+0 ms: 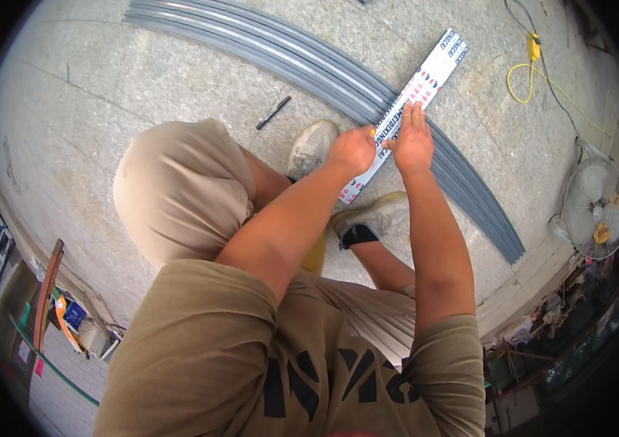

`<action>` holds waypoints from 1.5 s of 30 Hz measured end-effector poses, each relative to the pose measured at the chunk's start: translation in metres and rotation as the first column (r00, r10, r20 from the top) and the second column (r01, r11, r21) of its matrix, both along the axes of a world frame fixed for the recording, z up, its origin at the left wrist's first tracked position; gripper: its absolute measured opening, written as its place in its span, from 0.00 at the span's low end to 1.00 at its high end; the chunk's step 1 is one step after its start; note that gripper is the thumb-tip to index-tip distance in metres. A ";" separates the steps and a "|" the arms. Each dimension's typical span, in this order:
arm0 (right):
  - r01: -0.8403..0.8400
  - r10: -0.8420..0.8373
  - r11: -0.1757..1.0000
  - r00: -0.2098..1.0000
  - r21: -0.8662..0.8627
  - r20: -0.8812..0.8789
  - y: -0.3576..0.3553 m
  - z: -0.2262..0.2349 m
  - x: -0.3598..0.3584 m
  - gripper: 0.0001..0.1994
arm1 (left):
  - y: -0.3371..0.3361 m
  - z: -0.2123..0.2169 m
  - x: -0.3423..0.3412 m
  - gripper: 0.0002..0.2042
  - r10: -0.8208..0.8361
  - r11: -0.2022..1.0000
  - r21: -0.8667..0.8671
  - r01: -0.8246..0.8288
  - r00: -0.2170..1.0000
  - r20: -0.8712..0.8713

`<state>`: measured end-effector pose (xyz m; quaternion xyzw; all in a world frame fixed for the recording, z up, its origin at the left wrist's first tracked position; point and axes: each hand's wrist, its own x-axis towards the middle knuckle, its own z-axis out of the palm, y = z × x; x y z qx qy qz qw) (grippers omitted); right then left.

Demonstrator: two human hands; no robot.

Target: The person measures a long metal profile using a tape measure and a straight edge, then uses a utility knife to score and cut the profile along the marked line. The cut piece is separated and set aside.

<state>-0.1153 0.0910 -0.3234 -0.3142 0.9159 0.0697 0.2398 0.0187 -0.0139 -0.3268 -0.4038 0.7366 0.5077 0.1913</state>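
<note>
White board point(437, 64) slantwise across grey strips point(309, 67), right of pen point(273, 113). Right hand point(413, 140) flat on board, fingers extended; left hand point(353, 151) curled at left edge, exact grip unclear. Step: apparently steadying board over strips. Next move likely calls for firm pressure.

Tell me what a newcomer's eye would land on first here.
Likely first is the white printed strip, right of centre, with the left hand and right hand at it. Next come the long grey lengths it lies across, running from upper left towards lower right. Then the round fan at the far right.
</note>
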 end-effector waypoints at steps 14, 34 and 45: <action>-0.004 0.004 1.000 1.000 -0.012 0.004 0.003 -0.002 0.001 0.66 | 0.001 0.003 0.010 0.24 -0.042 0.999 -0.001 0.042 0.998 -0.046; -0.016 0.014 0.998 1.000 0.059 0.026 -0.002 0.004 0.001 0.66 | 0.015 -0.005 0.087 0.22 -0.122 0.990 0.099 0.103 0.972 0.203; -0.014 0.014 0.999 1.000 -0.031 -0.001 0.005 0.000 0.000 0.66 | 0.015 0.018 0.023 0.23 0.169 0.975 -0.129 -0.183 0.979 -0.112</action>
